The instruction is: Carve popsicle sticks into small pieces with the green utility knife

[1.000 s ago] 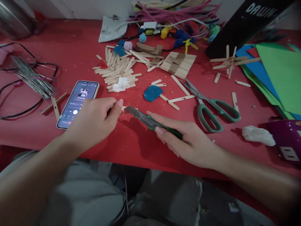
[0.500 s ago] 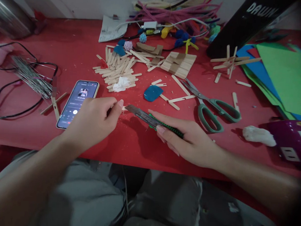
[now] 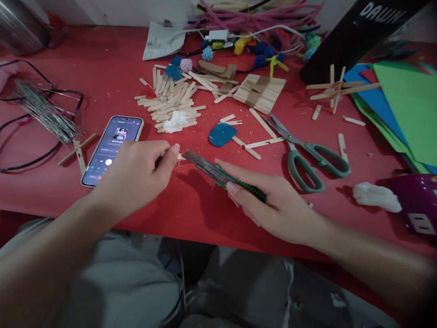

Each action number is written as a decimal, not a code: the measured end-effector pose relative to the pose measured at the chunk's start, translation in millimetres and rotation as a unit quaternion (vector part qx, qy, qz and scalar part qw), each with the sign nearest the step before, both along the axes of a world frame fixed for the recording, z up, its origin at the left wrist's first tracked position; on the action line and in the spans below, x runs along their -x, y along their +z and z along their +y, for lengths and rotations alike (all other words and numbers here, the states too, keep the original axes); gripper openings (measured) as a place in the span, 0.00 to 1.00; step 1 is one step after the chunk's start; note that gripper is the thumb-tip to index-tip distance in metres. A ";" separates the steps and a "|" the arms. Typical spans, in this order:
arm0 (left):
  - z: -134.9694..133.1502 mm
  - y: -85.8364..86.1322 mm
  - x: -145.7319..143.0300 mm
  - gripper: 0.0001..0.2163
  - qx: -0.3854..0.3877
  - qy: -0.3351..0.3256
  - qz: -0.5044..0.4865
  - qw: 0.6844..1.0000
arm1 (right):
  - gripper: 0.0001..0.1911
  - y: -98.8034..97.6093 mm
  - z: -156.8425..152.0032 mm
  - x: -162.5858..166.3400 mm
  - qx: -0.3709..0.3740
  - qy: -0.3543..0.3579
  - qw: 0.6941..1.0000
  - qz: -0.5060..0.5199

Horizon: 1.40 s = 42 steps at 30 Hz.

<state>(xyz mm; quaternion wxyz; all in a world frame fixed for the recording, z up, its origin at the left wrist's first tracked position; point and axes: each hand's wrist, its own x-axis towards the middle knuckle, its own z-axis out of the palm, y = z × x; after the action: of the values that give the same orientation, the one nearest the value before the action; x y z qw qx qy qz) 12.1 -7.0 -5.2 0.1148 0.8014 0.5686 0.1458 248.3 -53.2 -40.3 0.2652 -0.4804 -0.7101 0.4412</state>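
Observation:
My right hand (image 3: 271, 197) is closed around a utility knife (image 3: 223, 176) with a green and black handle. Its extended blade points left, with the tip at the end of a small wooden craft stick (image 3: 180, 157). That stick is pinched in my left hand (image 3: 143, 168), which covers most of it. Whether the blade touches the wood, I cannot tell. Behind my hands lies a pile of craft sticks (image 3: 174, 100) with a crumpled white tissue (image 3: 176, 121) on it. A blue oval piece (image 3: 222, 135) lies just beyond the knife.
Green-handled scissors (image 3: 306, 157) lie right of centre. A phone (image 3: 113, 151) rests beside my left wrist, near a bundle of wires (image 3: 44, 110). A purple power strip (image 3: 418, 204), coloured paper (image 3: 414, 108) and a black bottle (image 3: 352, 39) stand or lie at right. Pink pipe cleaners (image 3: 255, 19) lie at the back.
Almost nothing differs. Both hands, the knife and the stick keep the same places, with only a very slight shift of the view.

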 end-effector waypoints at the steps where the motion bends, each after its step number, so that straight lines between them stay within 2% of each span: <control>1: -0.1 0.3 -0.2 0.20 0.000 0.000 0.000 1.000 | 0.25 0.3 0.0 0.3 -0.003 0.000 1.000 -0.003; 11: -1.6 0.0 0.1 0.19 0.005 0.007 0.015 1.000 | 0.24 2.2 -1.0 0.3 -0.041 0.018 0.999 -0.011; 19: -0.3 2.2 0.8 0.19 0.021 0.007 0.018 1.000 | 0.24 -0.3 -0.9 -0.7 -0.015 0.004 1.000 -0.004; 42: -1.7 3.7 -0.9 0.20 0.020 0.009 0.012 1.000 | 0.25 -1.4 0.3 -0.2 -0.006 -0.011 1.000 -0.009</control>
<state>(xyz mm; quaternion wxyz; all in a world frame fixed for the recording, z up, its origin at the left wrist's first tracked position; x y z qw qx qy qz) 13.1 -8.7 -1.5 0.1227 0.7953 0.5804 0.1252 248.5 -52.9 -41.7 0.2664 -0.4904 -0.7097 0.4301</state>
